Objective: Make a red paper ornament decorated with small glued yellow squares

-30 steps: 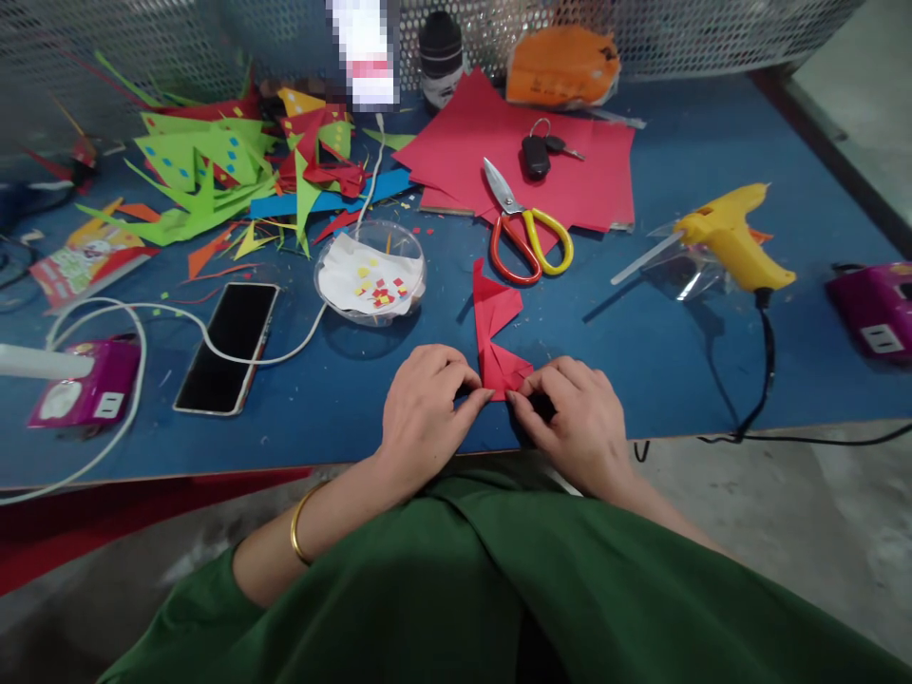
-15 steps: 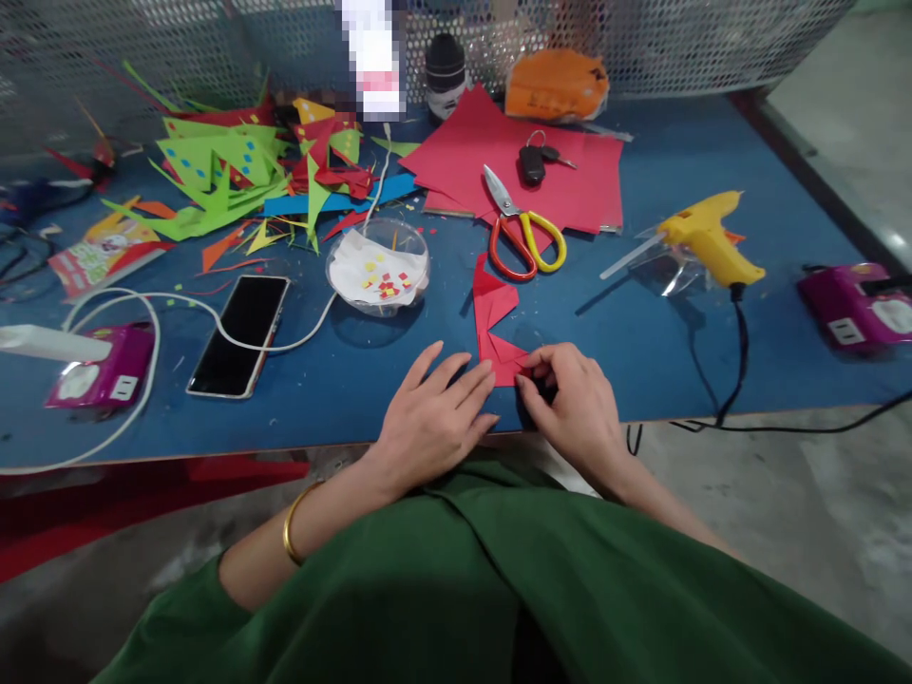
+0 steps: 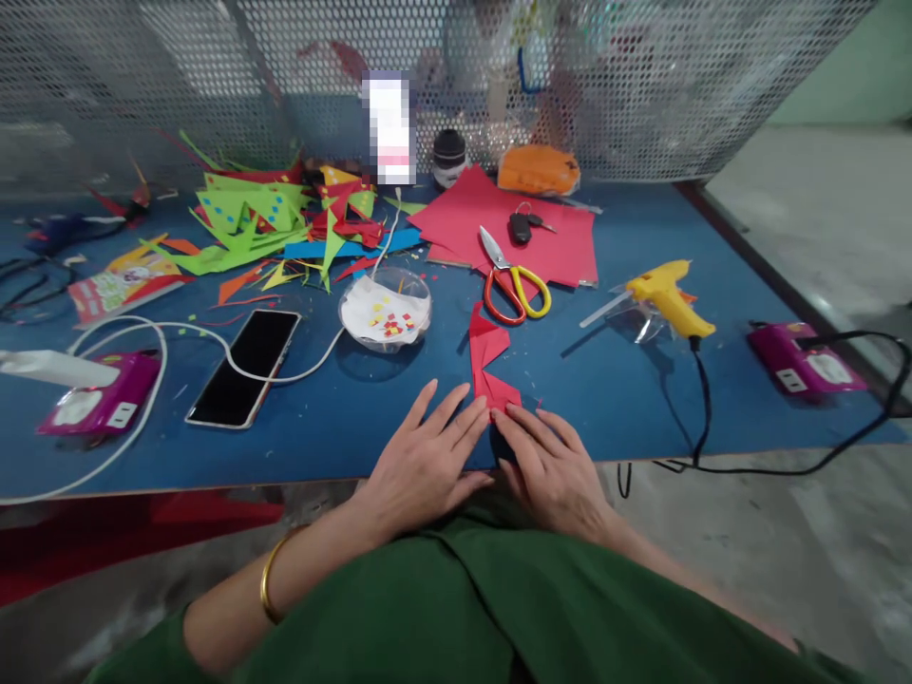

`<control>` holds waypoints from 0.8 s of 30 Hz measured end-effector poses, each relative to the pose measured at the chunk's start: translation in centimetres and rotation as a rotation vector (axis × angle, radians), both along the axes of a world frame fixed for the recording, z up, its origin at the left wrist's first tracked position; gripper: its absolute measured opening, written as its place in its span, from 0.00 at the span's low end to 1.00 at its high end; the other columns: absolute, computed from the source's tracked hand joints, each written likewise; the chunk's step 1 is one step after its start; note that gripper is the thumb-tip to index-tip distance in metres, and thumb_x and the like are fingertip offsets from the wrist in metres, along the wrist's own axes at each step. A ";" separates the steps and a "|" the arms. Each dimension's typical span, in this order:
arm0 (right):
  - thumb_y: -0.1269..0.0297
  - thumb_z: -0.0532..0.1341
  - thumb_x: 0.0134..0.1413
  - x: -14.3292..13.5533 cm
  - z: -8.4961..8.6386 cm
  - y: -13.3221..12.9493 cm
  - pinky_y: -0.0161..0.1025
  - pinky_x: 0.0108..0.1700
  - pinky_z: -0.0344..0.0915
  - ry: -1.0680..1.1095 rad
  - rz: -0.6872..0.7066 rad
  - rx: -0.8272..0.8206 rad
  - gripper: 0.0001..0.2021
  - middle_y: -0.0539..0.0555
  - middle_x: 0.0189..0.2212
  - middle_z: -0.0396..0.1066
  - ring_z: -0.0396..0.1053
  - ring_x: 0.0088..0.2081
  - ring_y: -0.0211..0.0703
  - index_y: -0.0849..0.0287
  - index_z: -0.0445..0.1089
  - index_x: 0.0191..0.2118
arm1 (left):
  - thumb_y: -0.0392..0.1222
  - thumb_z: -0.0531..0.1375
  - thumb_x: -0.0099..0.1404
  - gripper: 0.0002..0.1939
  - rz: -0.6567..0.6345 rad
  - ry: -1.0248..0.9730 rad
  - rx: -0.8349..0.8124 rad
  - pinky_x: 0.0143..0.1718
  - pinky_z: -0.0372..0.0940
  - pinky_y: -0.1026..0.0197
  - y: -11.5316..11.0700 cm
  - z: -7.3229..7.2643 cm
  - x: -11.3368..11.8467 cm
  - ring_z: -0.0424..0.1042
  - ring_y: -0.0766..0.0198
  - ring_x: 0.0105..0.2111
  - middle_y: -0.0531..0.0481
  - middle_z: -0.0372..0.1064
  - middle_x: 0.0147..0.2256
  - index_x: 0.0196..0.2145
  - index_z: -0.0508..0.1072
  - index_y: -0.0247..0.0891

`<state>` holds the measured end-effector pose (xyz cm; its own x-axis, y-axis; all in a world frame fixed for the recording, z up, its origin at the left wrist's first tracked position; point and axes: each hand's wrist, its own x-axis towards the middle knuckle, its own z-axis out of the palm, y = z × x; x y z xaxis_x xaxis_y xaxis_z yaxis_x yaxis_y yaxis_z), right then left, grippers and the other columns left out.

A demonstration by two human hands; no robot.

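Observation:
A folded piece of red paper point(image 3: 488, 347) lies at the table's front edge, with pointed flaps toward the right. My left hand point(image 3: 429, 451) rests flat beside its lower left, fingers spread and fingertips touching the paper. From the right, my right hand point(image 3: 552, 465) lies over the lower end with its fingers stretched out, pressing the paper down. The fingertips of both hands almost meet there and hide the bottom edge. Just beyond the folded paper are scissors point(image 3: 507, 280) with one red and one yellow handle.
Red sheets point(image 3: 456, 223) with car keys point(image 3: 522, 226) on them lie behind. A bowl point(image 3: 385, 309) of paper bits, a phone point(image 3: 246, 366) and a white cable are on the left. A yellow glue gun point(image 3: 666, 294) and purple power strip point(image 3: 805, 359) stand right. Green paper cutouts point(image 3: 249, 214) are piled behind.
My right hand has let go of its pinch at the paper's right edge and moved left, now flat over the lower end. My left hand stays in place. The camera view has tilted up.

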<state>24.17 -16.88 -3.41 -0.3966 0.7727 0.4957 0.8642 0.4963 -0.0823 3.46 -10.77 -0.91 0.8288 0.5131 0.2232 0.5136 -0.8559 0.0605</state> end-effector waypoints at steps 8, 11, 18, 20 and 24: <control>0.67 0.53 0.67 0.3 -0.1 -0.4 0.51 0.62 0.58 -0.040 -0.012 0.001 0.29 0.60 0.55 0.75 0.70 0.59 0.52 0.69 0.50 0.70 | 0.57 0.52 0.74 0.33 0.015 0.074 0.001 0.68 0.47 0.35 -0.4 -0.4 -0.5 0.51 0.44 0.69 0.42 0.58 0.68 0.67 0.61 0.32; 0.66 0.53 0.67 0.0 -0.5 -0.6 0.51 0.62 0.57 -0.026 -0.046 0.016 0.30 0.62 0.54 0.76 0.71 0.58 0.53 0.70 0.49 0.71 | 0.56 0.52 0.74 0.32 0.009 0.068 -0.023 0.68 0.45 0.34 -0.3 -0.1 -0.3 0.51 0.44 0.69 0.41 0.60 0.67 0.66 0.63 0.32; 0.63 0.54 0.67 -0.1 -0.1 -0.6 0.52 0.62 0.57 -0.042 -0.024 0.010 0.33 0.64 0.55 0.75 0.70 0.58 0.55 0.72 0.46 0.71 | 0.53 0.53 0.74 0.29 0.011 -0.022 0.125 0.69 0.47 0.38 -0.8 -0.6 -0.3 0.61 0.47 0.65 0.39 0.65 0.64 0.63 0.67 0.28; 0.63 0.54 0.67 0.0 0.2 -0.7 0.52 0.62 0.56 -0.031 -0.032 -0.006 0.33 0.63 0.56 0.74 0.69 0.60 0.55 0.70 0.46 0.72 | 0.52 0.54 0.74 0.27 0.027 -0.044 0.153 0.69 0.48 0.38 -1.0 -0.7 -0.4 0.64 0.47 0.64 0.39 0.69 0.61 0.61 0.69 0.29; 0.64 0.54 0.67 -0.1 0.2 -1.1 0.52 0.63 0.56 -0.023 -0.072 0.005 0.33 0.62 0.56 0.75 0.69 0.60 0.56 0.69 0.45 0.72 | 0.51 0.56 0.73 0.26 0.039 -0.047 0.088 0.69 0.47 0.35 -1.0 -0.5 -0.3 0.64 0.45 0.63 0.39 0.73 0.57 0.60 0.70 0.31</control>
<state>24.12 -18.01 -3.20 -0.3514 0.7970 0.4912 0.8991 0.4335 -0.0601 3.15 -11.76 -1.41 0.7962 0.5211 0.3074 0.5447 -0.8386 0.0107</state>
